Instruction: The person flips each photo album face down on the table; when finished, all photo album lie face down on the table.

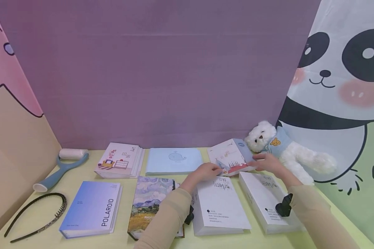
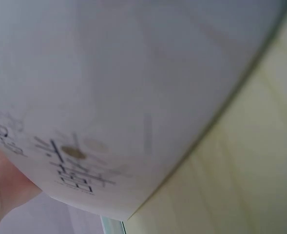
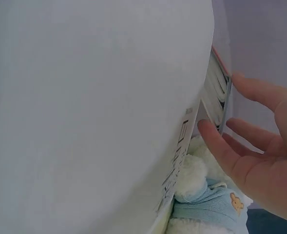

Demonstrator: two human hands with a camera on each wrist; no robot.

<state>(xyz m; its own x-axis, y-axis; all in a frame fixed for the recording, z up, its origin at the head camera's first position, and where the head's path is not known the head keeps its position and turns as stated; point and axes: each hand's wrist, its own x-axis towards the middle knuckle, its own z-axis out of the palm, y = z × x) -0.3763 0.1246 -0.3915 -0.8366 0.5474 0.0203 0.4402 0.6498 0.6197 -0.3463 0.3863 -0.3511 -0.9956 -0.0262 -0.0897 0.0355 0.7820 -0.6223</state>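
Observation:
A small photo album [image 1: 229,155] with a pink-and-white illustrated cover and a blue side lies at the back right. My left hand [image 1: 208,170] grips its near left corner; those fingertips are partly hidden. On the album's right side, my right hand [image 1: 266,162] holds the edge, thumb and fingers bent about it. The right wrist view shows the page edges [image 3: 214,90] beside my right hand [image 3: 260,136]. Below my wrists are two white albums, one on the left [image 1: 221,207] and one on the right [image 1: 268,204]. The left wrist view shows mostly a white cover [image 2: 109,97].
A white teddy bear [image 1: 277,143] leans at the back right, close to my right hand. Further left lie a whale album [image 1: 174,160], a pink album [image 1: 118,160], a Polaroid album [image 1: 91,209], a painted-cover album [image 1: 152,197], a lint roller [image 1: 62,169] and a headband [image 1: 34,197].

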